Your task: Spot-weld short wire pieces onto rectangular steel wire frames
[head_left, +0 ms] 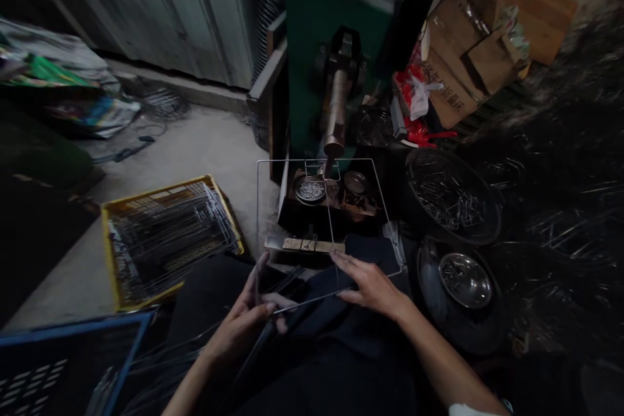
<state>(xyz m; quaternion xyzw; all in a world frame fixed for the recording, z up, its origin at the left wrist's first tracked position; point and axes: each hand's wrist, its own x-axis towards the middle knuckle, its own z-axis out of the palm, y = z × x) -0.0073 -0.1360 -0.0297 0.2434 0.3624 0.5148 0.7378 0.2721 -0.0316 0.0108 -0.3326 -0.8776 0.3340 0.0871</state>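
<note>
A thin metal wire frame (330, 218), roughly rectangular with a bar down its middle, is held over my lap. My left hand (258, 304) grips its near left corner between thumb and fingers. The near end of the middle bar is in my right hand (365, 283), thumb and fingertips around the wire. The frame's far edge lies at the round metal electrode (335, 123) of a green machine (308, 45); I cannot tell whether they touch. Below that edge, a small dish (311, 190) holds tiny shiny metal pieces, beside a second round dish (356, 182).
To the left stand a yellow crate (110, 260) of wire pieces and a blue crate (141, 338). At right are a black basin (494, 221) of bent wires and a metal bowl (480, 283). Cardboard boxes (453, 65) lean behind; wire heaps (565, 234) fill the far right.
</note>
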